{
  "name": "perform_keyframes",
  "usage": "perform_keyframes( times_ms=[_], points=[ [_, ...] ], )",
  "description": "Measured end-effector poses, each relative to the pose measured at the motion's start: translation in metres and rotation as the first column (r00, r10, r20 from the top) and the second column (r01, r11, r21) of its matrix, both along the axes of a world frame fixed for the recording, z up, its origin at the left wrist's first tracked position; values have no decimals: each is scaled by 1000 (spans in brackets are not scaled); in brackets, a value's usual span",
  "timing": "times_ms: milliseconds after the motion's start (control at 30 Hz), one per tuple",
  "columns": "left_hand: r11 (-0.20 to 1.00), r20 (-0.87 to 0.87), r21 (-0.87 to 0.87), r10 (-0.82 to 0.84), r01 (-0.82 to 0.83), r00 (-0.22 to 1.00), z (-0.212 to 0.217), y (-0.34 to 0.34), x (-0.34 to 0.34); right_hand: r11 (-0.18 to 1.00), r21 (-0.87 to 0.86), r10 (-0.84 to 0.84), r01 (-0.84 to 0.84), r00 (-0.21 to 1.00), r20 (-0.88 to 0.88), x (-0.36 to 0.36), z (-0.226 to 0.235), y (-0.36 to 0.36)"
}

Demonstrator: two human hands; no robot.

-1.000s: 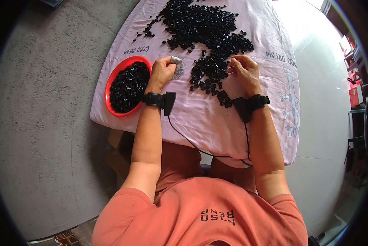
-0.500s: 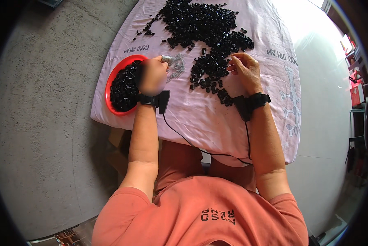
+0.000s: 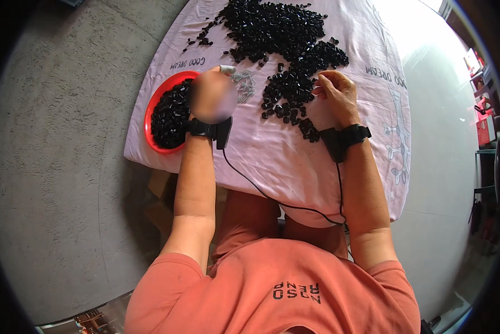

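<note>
A large heap of small shiny black pieces [image 3: 275,33] covers the far middle of the pink cloth, with a looser tongue reaching toward me. My right hand [image 3: 337,94] is at the right edge of that tongue, its thumb and fingertips drawn together; whatever they may hold cannot be made out. At the left stands a red bowl [image 3: 148,131] filled with more black pieces [image 3: 169,118]. Over its right rim is my left hand [image 3: 214,96], mostly smeared by a blur. A whitish wrapping or small object [image 3: 226,70] shows at its fingertips.
Pink printed cloth [image 3: 261,161] covers the table. Black straps with boxes circle both wrists, and a black cable [image 3: 255,192] runs between them across the near edge. Grey floor [image 3: 66,139] lies to the left. Shelves with red items [image 3: 485,128] stand far right.
My left hand has shifted slightly to the right at the bowl's rim. My right hand stays by the pieces, fingers still together. The whole view has shifted a little.
</note>
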State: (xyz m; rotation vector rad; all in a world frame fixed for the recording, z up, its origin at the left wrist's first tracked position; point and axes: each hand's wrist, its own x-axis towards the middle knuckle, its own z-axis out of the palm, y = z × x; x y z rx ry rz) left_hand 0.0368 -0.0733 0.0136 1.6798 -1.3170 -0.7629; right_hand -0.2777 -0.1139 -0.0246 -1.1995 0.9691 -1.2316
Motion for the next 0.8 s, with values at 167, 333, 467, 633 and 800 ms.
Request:
perform_keyframes(
  times_ms=[167,333,467,633,800],
  points=[
    [997,2,76,16,-16,1000,1,5,6,1000,-10,-4,4,1000,12,1,-1,0],
    [1000,17,0,-8,8,1000,-2,8,-4,1000,-10,-6,6,1000,-23,2,0,0],
    [1000,-141,16,-22,24,990,7,16,-24,1000,-28,-11,10,999,-30,-1,0,1],
    [997,-158,24,-70,75,985,-17,8,-14,1000,-22,-1,1,1000,-14,5,1,1],
    [999,-82,-32,-44,42,996,-5,14,-39,1000,-19,-19,19,1000,-23,1,-2,-1]
  ],
)
